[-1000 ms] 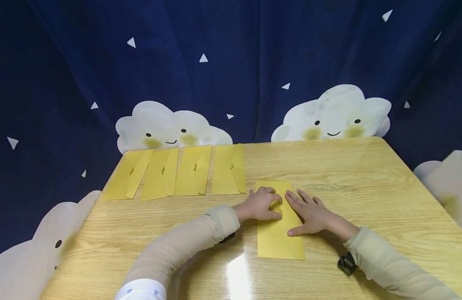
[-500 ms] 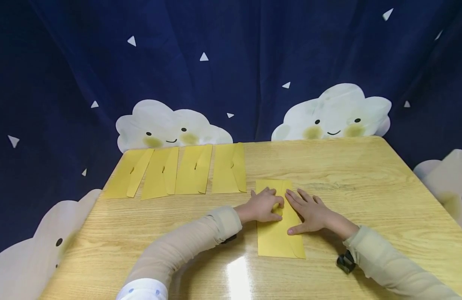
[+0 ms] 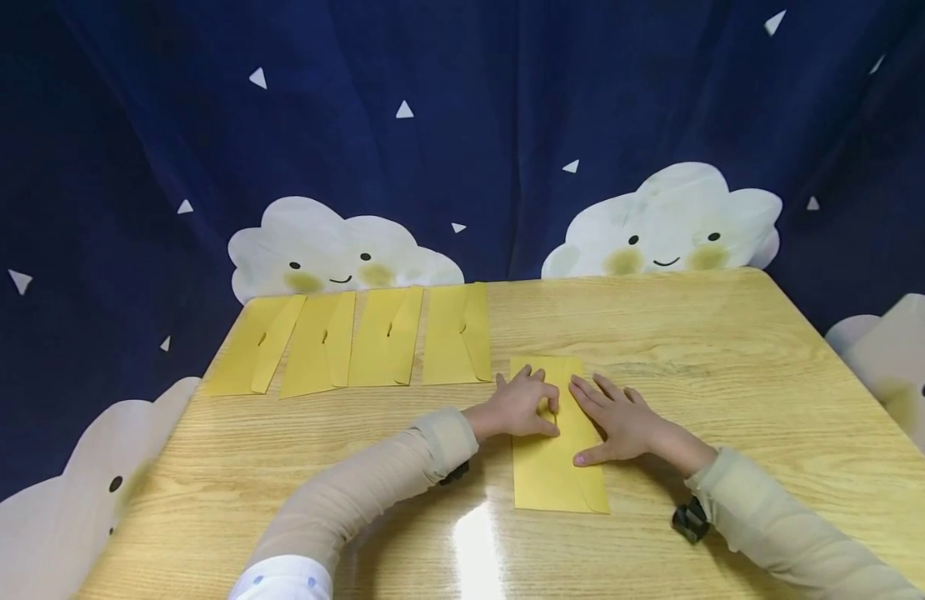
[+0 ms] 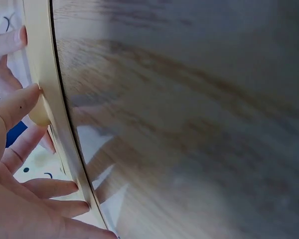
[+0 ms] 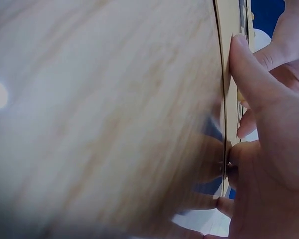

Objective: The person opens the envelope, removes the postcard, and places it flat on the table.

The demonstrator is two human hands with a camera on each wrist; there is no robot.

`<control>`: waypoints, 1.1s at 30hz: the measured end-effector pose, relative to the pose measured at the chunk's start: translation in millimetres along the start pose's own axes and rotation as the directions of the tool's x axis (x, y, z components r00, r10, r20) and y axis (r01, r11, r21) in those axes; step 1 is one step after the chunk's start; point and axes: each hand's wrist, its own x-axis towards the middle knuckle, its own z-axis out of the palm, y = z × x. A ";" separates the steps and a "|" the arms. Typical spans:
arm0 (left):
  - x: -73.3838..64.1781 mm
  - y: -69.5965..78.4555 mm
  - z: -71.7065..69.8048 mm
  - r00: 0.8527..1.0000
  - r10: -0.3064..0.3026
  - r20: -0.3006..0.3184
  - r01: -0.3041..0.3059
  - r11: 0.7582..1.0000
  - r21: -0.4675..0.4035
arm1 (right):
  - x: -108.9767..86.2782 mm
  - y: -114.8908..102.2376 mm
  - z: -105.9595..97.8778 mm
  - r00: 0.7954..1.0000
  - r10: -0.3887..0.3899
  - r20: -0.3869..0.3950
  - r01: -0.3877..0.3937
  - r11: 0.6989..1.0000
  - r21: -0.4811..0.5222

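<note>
A yellow paper envelope (image 3: 545, 483) lies on the wooden table in front of me, its long flap edge running along the right side. My left hand (image 3: 517, 407) pinches the envelope's small rounded tab (image 4: 39, 113) between a bent index finger and thumb, while its other fingers rest on the paper. Flat on the right part of the same envelope, my right hand (image 3: 623, 421) presses with straight, spread fingers. The left wrist view shows the tab standing up from the paper between thumb and index finger. Whether the tab's tip sits in a slit cannot be told.
Several similar yellow envelopes, among them the rightmost envelope (image 3: 443, 333), lie in a row at the table's back left. A dark blue curtain (image 3: 492, 125) with cloud prints hangs behind the wooden table (image 3: 687, 333).
My left index finger and thumb have shifted slightly left, and the tab between them has turned from a rounded face to a thin edge. The right hand keeps its place on the envelope.
</note>
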 end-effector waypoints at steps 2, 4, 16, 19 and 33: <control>0.2 -1.2 0.1 1.000 -0.010 0.000 0.010 0.999 -0.036 | 0.3 0.5 0.1 1.000 -0.005 -0.004 0.004 1.000 -0.003; 0.5 -2.3 -0.3 1.000 -0.014 0.004 0.014 0.998 -0.066 | 0.4 1.0 0.4 1.000 -0.005 -0.010 0.005 1.000 -0.005; -0.3 -4.8 -1.9 1.000 0.015 -0.003 -0.015 0.998 -0.061 | -0.6 0.3 -1.5 0.998 -0.014 -0.058 0.015 1.000 0.027; -0.2 -4.4 -1.8 1.000 0.015 -0.003 -0.015 0.998 -0.059 | -2.0 1.3 -1.7 0.996 -0.035 -0.077 0.038 0.998 0.042; -1.7 -2.4 -2.9 1.000 0.001 0.008 0.000 0.998 -0.055 | 0.7 -3.3 -6.0 0.990 -0.067 -0.121 0.083 0.988 0.128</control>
